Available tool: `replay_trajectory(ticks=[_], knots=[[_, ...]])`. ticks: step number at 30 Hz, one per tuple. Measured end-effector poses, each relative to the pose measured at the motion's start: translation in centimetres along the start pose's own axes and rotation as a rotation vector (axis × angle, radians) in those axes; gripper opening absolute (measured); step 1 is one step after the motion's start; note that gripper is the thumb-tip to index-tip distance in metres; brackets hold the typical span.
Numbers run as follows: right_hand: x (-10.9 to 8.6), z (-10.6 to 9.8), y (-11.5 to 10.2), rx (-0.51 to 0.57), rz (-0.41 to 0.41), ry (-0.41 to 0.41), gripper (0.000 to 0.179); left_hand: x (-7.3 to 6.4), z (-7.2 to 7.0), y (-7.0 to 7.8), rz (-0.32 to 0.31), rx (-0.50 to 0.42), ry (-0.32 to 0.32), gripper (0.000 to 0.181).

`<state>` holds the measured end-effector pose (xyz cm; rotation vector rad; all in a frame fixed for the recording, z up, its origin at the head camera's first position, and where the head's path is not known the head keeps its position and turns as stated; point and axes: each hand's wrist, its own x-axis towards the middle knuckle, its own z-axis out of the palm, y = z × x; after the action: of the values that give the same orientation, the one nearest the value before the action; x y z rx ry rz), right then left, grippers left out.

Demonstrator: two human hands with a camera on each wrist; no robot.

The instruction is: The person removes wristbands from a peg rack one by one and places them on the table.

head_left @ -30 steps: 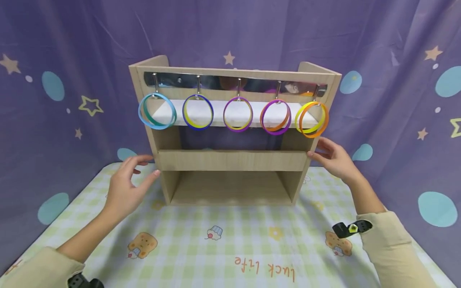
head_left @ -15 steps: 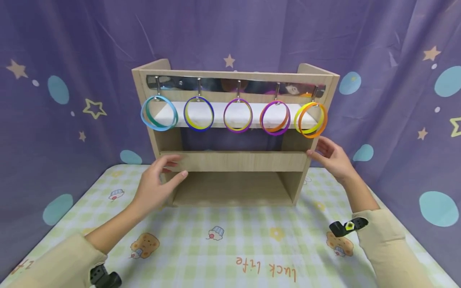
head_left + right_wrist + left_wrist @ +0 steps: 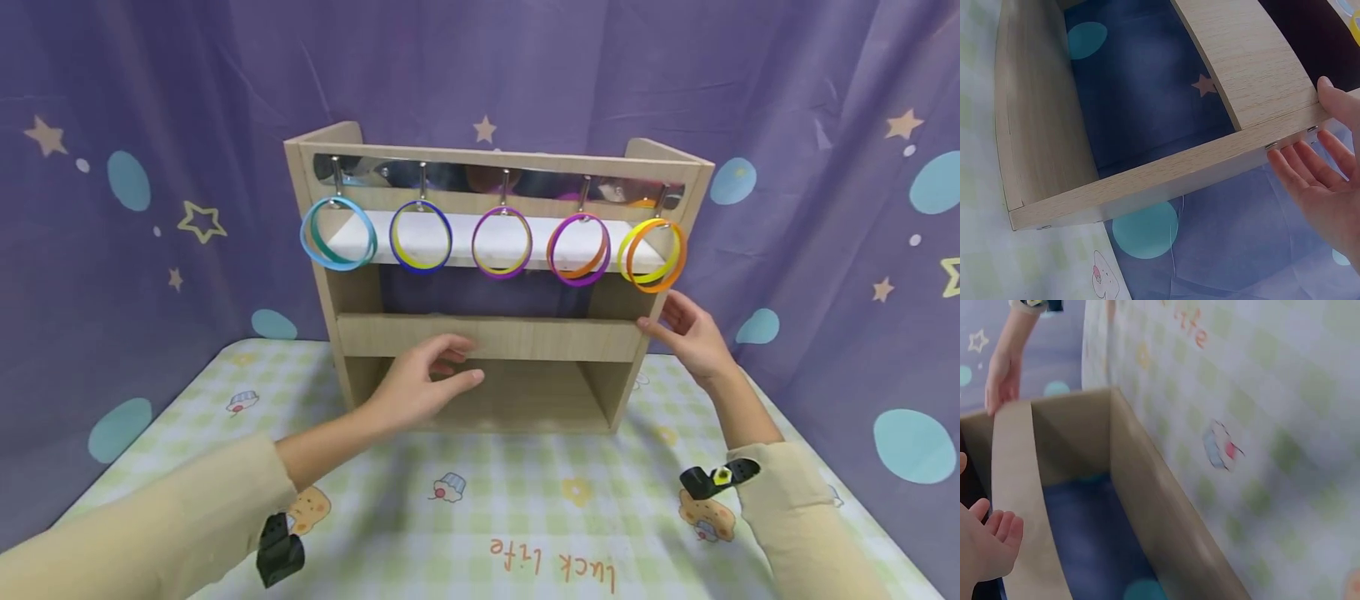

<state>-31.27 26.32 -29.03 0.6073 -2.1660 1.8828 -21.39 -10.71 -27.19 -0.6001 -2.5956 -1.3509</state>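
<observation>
A small pale wooden shelf unit (image 3: 555, 340) stands upright on the table. My right hand (image 3: 699, 343) holds its right side panel, thumb on the front edge and fingers along the outer face, as the right wrist view (image 3: 1329, 178) confirms. My left hand (image 3: 417, 385) is in front of the lower middle crossboard, fingers loosely bent, with nothing in it. From metal hooks on the upper rail hang coloured bands: a light blue and teal pair (image 3: 304, 243), a blue and yellow pair (image 3: 449, 242), a purple and yellow pair (image 3: 474, 243), a purple and orange pair (image 3: 607, 258) and a yellow and orange pair (image 3: 683, 260).
A green checked tablecloth (image 3: 517, 508) with printed cupcakes and lettering covers the table. A purple curtain (image 3: 525, 67) with stars and dots hangs behind. The unit has a white upper shelf (image 3: 457, 237) and an open lower compartment (image 3: 536, 396).
My left hand has moved right, from beside the unit's left side panel to in front of its crossboard. My right hand stays at the right panel, and the bands hang as before.
</observation>
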Motion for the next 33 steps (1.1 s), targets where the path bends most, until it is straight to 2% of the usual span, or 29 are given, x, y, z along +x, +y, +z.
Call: replay_trajectory(ticks=[3,6,14,20,24,28,33], knots=[[-0.1,0.1,0.0,0.009,0.003,-0.001,0.044,0.6,1.1,1.1,0.017,-0.055,-0.058,0.043],[-0.1,0.1,-0.1,-0.003,0.008,-0.002,0.043,1.3,1.9,2.0,0.024,-0.120,-0.083,0.044],[0.2,-0.1,-0.3,0.009,0.018,0.009,0.055,3.6,3.5,4.7,0.131,-0.203,-0.098,0.042],[0.1,0.0,0.2,0.003,0.029,0.010,0.053,4.7,5.3,6.1,0.178,-0.264,-0.096,0.040],[0.3,0.1,0.3,-0.020,0.021,0.010,0.053,5.7,6.0,7.2,0.215,-0.283,-0.099,0.041],[0.3,0.2,0.2,-0.042,0.021,0.011,0.050,6.6,6.6,8.3,0.233,-0.322,-0.104,0.043],[0.0,-0.1,0.1,-0.077,0.013,0.015,0.049,7.4,7.4,9.6,0.220,-0.362,-0.104,0.046]])
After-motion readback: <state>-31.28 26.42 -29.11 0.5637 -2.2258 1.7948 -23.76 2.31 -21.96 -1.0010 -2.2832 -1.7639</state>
